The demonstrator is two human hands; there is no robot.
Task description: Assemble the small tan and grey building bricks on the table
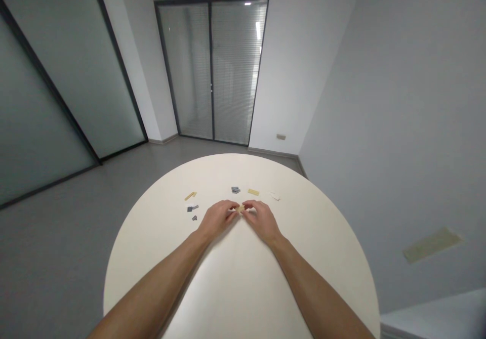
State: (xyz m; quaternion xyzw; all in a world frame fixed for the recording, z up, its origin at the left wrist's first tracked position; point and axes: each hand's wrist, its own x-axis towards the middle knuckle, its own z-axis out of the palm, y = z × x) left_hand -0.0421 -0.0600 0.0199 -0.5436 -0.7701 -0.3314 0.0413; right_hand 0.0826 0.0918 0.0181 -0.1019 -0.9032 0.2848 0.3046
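My left hand (219, 218) and my right hand (262, 219) meet near the middle of the round table. Between their fingertips is a small tan piece (240, 208), pinched from both sides; it looks like a toy building brick, though its details are too small to make out. Just beyond the hands lie a cluster of grey pieces (235, 190) and a flat tan plate (253, 192). Left of my left hand are long tan strips (190, 196), dark grey pieces (190, 209) and a small grey piece (194, 218).
Thin white pieces (275, 196) lie to the right of the tan plate, hard to see against the pale table (243, 288). The table's rounded edge curves around the far side. Beyond stand a glass door with blinds (231, 76) and a white wall (402, 106).
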